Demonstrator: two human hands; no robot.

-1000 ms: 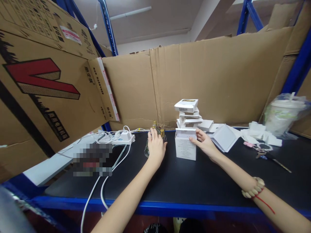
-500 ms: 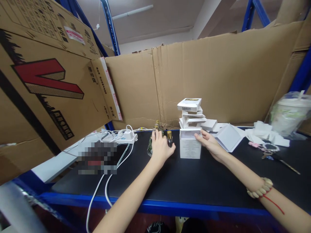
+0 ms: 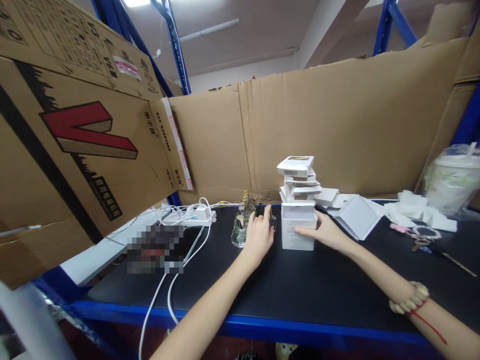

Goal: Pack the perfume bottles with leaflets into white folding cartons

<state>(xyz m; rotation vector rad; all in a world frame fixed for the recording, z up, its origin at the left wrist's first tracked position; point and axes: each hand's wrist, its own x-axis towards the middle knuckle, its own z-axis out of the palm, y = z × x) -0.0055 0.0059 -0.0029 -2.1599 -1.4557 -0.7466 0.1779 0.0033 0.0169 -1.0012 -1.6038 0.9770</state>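
My left hand [image 3: 259,235] is closed around a dark glass bottle with a gold cap, mostly hidden behind the fingers. Just left of it stand several clear glass bottles [image 3: 239,237] with shiny gold and silver caps, packed close together. My right hand [image 3: 329,232] grips a white box [image 3: 298,237] from its right side, thumb across the printed front and fingers out of sight behind. That box stands upright on the black tabletop [image 3: 262,285], its top apparently open. Directly behind it rises an uneven stack of flat white boxes [image 3: 296,166].
An opened white carton [image 3: 359,217], crumpled white paper [image 3: 407,210], keys [image 3: 418,245] and a bagged drink cup [image 3: 452,177] lie to the right. On the left are a power strip [image 3: 189,216], white cables [image 3: 170,295] and a large cardboard box [image 3: 93,130]. Cardboard [image 3: 337,120] walls the back.
My left hand has moved right, from the clear bottles to the dark bottle. My right thumb has slid from the box's upper edge down onto its front.
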